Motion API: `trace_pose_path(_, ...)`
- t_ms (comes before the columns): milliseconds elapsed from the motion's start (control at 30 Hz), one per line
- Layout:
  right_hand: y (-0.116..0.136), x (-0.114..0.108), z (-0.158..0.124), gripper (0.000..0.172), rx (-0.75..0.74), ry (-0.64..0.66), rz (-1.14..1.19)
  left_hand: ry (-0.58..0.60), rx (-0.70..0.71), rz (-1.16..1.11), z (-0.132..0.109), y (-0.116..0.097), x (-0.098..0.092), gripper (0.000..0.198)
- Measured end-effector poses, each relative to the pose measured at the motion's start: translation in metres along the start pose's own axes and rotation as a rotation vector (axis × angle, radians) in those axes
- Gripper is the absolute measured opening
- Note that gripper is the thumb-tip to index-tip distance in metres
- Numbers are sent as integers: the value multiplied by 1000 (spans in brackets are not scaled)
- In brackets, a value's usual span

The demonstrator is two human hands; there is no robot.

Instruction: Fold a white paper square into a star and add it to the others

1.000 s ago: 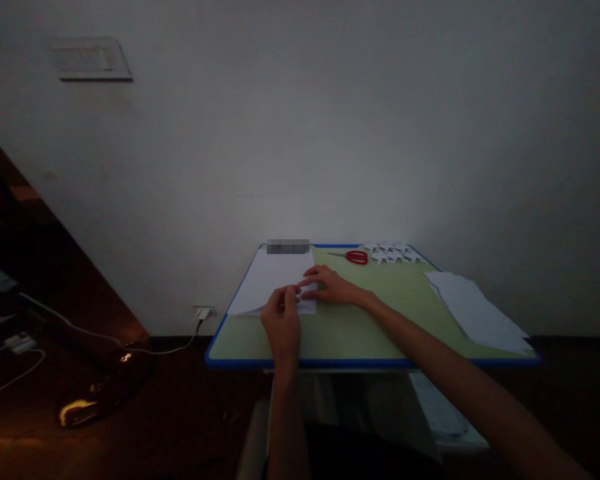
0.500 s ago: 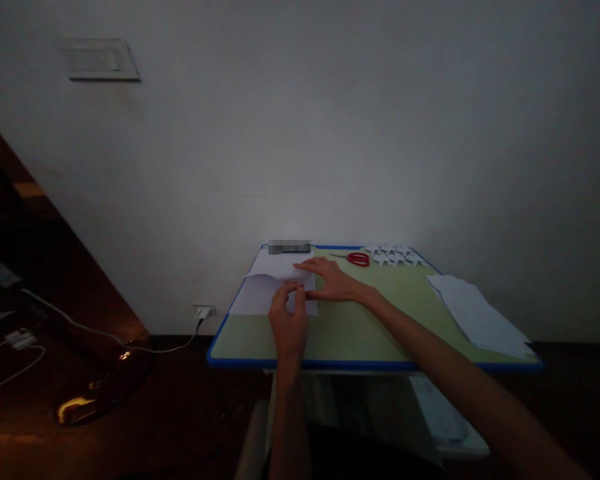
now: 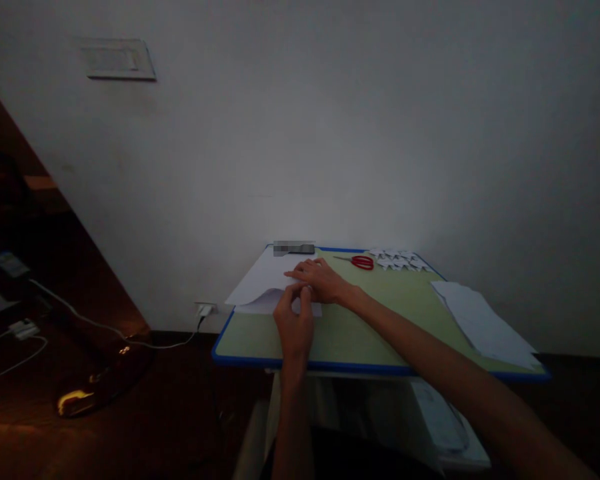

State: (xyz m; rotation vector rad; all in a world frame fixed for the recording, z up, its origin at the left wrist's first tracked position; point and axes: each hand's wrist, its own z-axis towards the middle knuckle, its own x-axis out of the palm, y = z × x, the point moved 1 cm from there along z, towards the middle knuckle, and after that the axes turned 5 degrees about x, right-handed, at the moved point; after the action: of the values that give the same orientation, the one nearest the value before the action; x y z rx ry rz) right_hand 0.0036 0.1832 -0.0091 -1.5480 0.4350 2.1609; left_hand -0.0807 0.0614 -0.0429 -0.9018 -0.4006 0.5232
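A white sheet of paper [image 3: 267, 273] lies on the left of the green table top [image 3: 380, 327]. Its near left edge curls up over more white paper beneath. My left hand [image 3: 294, 323] is at the near edge of the sheet, thumb and forefinger curled into a pinch on it. Just beyond, my right hand [image 3: 320, 280] rests on the right part of the paper with its fingers stretched out leftward. The two hands almost touch, and the paper's edge between them is partly hidden.
Red-handled scissors [image 3: 361, 263] lie beyond my right hand, with several white paper cut-outs [image 3: 400, 260] beside them. A stack of white paper [image 3: 480, 323] is on the right. A dark phone-like object [image 3: 303, 249], partly blurred, stands at the back edge. A plugged-in cable [image 3: 205, 310] is left.
The lifted part of the sheet has come down toward me and now covers most of the paper below. My right hand has shifted slightly left and closer to my left hand.
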Motion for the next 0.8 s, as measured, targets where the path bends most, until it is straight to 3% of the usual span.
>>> trace_pose_path(100,-1,1,1,27,26,-18,5,-13,-16,-27,-1,-1,-1,17)
trace_pose_path(167,-3,-2,2,20,56,-53,19,-46,-42,-36,-1,0,-3,19)
trace_pose_path(333,-13,-14,9,30,180,-179,77,-118,-125,-49,1,13,-6,19)
trace_pose_path(500,-26,-32,20,24,276,-308,145,-149,-171,-102,1,22,-4,21)
trace_pose_path(600,-34,-45,24,32,348,-421,199,-173,-191,-139,2,22,-4,23)
trace_pose_path(800,-26,-68,-2,50,391,-585,319,-237,-245,-234,2,21,-4,27)
